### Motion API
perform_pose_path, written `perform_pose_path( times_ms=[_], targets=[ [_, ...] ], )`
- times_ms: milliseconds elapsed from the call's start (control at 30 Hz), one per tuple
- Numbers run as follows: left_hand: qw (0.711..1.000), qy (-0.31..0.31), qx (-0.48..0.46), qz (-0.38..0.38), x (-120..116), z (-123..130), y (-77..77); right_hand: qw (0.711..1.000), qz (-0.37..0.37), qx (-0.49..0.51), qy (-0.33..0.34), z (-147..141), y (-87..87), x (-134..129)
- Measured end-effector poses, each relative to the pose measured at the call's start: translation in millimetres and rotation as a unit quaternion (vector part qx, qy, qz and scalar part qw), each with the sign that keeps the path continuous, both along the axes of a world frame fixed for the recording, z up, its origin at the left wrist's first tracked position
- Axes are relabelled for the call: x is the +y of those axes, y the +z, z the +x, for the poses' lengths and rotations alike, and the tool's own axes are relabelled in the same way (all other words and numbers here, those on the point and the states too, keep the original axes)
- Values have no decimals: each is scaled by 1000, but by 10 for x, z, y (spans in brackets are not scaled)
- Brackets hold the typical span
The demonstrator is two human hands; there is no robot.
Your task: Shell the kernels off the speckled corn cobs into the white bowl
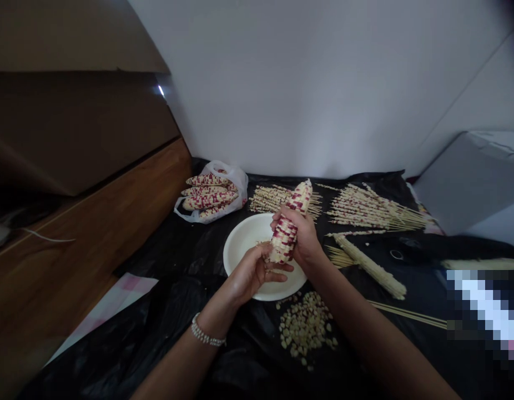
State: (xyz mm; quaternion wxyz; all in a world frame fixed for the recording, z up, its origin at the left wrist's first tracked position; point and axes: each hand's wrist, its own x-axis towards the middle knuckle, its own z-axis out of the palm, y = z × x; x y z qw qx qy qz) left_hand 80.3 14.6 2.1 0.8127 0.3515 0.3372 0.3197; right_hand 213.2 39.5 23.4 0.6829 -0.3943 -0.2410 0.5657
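Note:
An ear of corn [287,232] with cream and dark red kernels is tilted above a white bowl [234,261]. My right hand [303,233] is wrapped around the middle of the ear, thumb across its front. At the lower end of the ear is my left hand [252,272], its thumb close against the kernels and its fingers stretched out and apart beneath. Whether the left thumb presses on the ear is hard to make out. A beaded bracelet [207,333] circles my left wrist. Loose kernels [306,325] lie in a pile in front of the bowl.
A plastic bag [238,180] with several ears of corn stands back left. Sticks threaded with kernels [361,206] lie back right, with more behind the bowl. A bare cob [373,266] and thin sticks [407,314] are at right. Black plastic sheeting [169,305] covers the surface.

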Motion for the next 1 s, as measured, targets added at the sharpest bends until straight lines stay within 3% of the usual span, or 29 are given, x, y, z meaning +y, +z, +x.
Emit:
perform_pose_path(
  times_ms=[333, 500, 667, 833, 1000],
  targets=[
    [1000, 8, -19, -2, 19, -26, -103, 999, 28, -34, 19, -52, -62, -38],
    [1000, 9, -28, 4, 10, -28, -85, 999, 23, -34, 16, -38, -63, -24],
    [999, 31, 30, 33, -17, 23, -48, 999, 20, -41, 8, -33, -50, -21],
    [990, 64, 98, 81, -13, 80, -104, 998, 8, -65, 25, -56, -106, -34],
    [993, 54, 69, 79, -19, 48, -60, 998, 19, -43, 34, -29, -76, -33]
  ],
)
